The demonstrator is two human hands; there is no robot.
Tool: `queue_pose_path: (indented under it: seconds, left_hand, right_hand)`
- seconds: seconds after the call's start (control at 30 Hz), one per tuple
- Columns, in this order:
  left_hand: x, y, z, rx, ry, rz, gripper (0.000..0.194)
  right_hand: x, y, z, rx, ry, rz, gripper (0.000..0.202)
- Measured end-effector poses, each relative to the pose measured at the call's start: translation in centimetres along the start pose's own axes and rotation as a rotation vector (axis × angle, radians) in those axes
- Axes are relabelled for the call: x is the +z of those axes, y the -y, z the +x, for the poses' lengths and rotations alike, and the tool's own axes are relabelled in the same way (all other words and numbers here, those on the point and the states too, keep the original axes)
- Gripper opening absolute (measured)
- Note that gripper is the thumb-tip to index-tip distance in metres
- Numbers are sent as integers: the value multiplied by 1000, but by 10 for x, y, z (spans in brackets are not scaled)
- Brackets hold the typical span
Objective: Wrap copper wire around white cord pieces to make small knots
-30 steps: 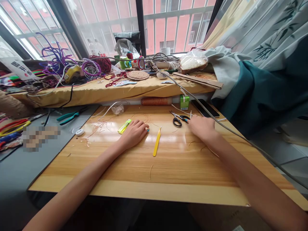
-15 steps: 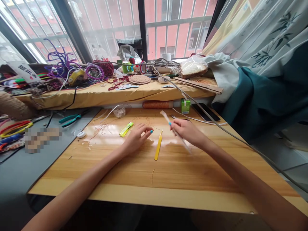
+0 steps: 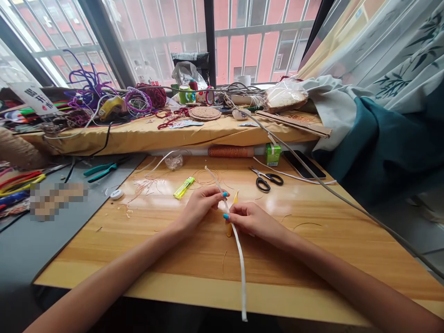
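Note:
A thin white cord (image 3: pixel 241 259) runs between both hands, its far tip pointing up and its near end hanging past the table's front edge. My left hand (image 3: pixel 204 203) pinches it near the upper part. Just below, my right hand (image 3: pixel 255 219) holds the same cord between thumb and fingers. Yellow tweezers (image 3: pixel 229 230) lie on the table under the hands, partly covered. Black-handled scissors (image 3: pixel 265 178) rest beyond my right hand. A yellow-green packet (image 3: pixel 184 188) is to the left of my left hand.
A wooden table (image 3: pixel 166 273) carries loose thread bits, a white round lid (image 3: pixel 117 194), a clear cup (image 3: pixel 174 161), a green box (image 3: pixel 273 154) and a phone (image 3: pixel 304 164). Teal pliers (image 3: pixel 100 171) lie left. A grey cable (image 3: pixel 342 199) crosses the right side.
My right hand has moved down and left with the white cord. My left hand has closed on the cord. The scissors are now uncovered, and the tweezers are partly hidden.

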State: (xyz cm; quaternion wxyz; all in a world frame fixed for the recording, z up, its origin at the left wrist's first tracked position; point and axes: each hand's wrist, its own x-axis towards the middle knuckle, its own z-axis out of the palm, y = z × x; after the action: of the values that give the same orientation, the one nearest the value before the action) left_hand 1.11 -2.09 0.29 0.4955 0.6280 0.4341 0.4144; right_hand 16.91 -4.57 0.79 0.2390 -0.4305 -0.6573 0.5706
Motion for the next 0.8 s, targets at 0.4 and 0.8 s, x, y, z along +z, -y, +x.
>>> queue_pose_path:
  seconds: [0.4,0.8]
  left_hand:
    - [-14,11,11,-80,-153,27,27]
    - [-18,19,17,-132,-249,-90,24]
  right_hand:
    - [3,1,-3,-83,128,-94,22]
    - [-3,6,-5,-49,301,-181,26]
